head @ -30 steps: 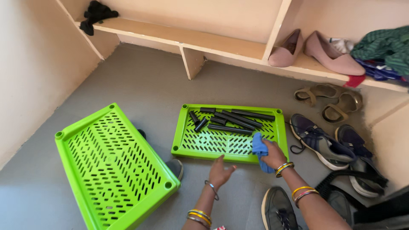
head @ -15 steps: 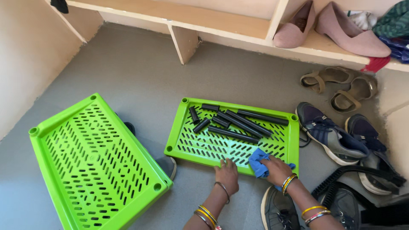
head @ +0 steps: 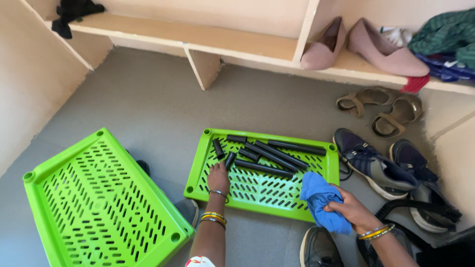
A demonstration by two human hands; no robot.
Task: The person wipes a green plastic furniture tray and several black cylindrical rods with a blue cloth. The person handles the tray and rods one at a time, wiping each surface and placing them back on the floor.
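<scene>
- At the left edge of the floor (head: pixel 148 99), the big green slotted tray (head: pixel 104 202) lay tilted over some dark shoes, untouched.
- My left hand (head: pixel 218 178) had come off the near rim of the smaller green tray (head: pixel 262 198) and moved up into its left half; fingers loosely spread, gripping nothing, the tips just beside a short black tube (head: pixel 230 159).
- The black tubes (head: pixel 272 155) lay along that tray's far edge, long ones toward the right corner, in the same places as a moment before.
- My right hand (head: pixel 352 210) had lifted off the tray's near right corner, fingers clenched on the blue cloth (head: pixel 320 200), bunched up just above the rim.
- So I judged the wiping paused while my left went for a tube.
- Sneakers (head: pixel 376 165) sat against the tray's right edge.
</scene>
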